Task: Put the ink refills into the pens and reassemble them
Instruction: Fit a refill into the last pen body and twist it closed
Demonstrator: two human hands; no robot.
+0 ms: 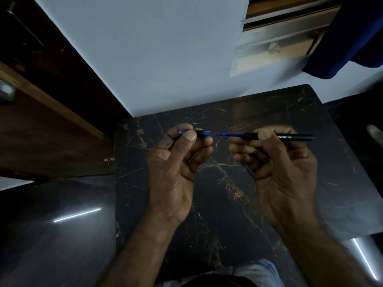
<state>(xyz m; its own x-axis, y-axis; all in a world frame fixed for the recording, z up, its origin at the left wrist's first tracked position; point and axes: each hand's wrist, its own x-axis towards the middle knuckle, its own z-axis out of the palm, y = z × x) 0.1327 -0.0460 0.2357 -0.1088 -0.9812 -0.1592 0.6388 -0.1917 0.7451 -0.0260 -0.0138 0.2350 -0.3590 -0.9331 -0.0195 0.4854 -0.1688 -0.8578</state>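
My right hand [275, 162] grips a black pen barrel [290, 137] printed with white letters, held level. A blue ink refill [230, 134] sticks out of the barrel's left end, its tip pointing left. My left hand [178, 158] pinches a short blue and black grip section [202, 133] between thumb and fingers. The refill's tip sits just at the open end of that section. Something thin and blue [248, 170] shows under my right hand's fingers; I cannot tell what it is. Both hands hover above the black marble table [217, 183].
The table has gold veins and a rounded far right corner [310, 88]. A pale wall [155, 54] rises behind it. Dark wooden furniture [41, 121] stands at the left. A blue cloth [348, 38] hangs at the top right. Glossy dark floor [51, 235] lies at the left.
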